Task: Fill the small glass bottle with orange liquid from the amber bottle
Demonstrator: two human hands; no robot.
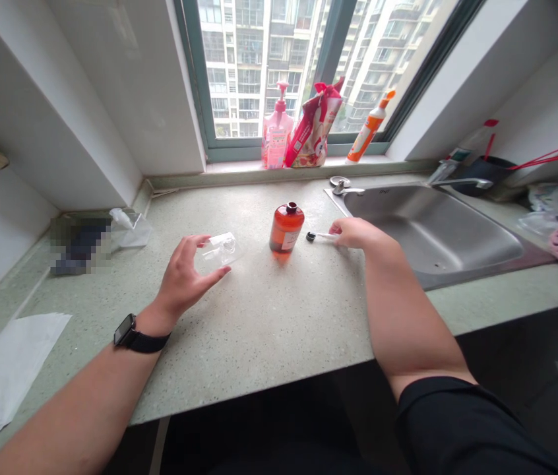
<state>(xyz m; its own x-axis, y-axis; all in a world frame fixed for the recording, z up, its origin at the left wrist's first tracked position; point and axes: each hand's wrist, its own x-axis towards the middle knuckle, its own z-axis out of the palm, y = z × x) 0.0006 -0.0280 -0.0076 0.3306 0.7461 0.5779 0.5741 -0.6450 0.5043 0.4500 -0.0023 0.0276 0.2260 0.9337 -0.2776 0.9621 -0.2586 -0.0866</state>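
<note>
The left hand [185, 277] sits just left of the bottle [286, 227], raised on its edge with the fingers [200, 247] spread and curved, the thumb low and the palm turned toward the bottle. Its forearm [76, 409] angles up from the lower left, with a black watch [128, 333] on the wrist. The right hand [353, 232] lies right of the bottle, palm down, its fingers curled shut and pinching at their tips. Its forearm [407, 316] runs almost straight up from the bottom of the view, emerging from a black sleeve [457, 422]. The two hands are well apart.
</note>
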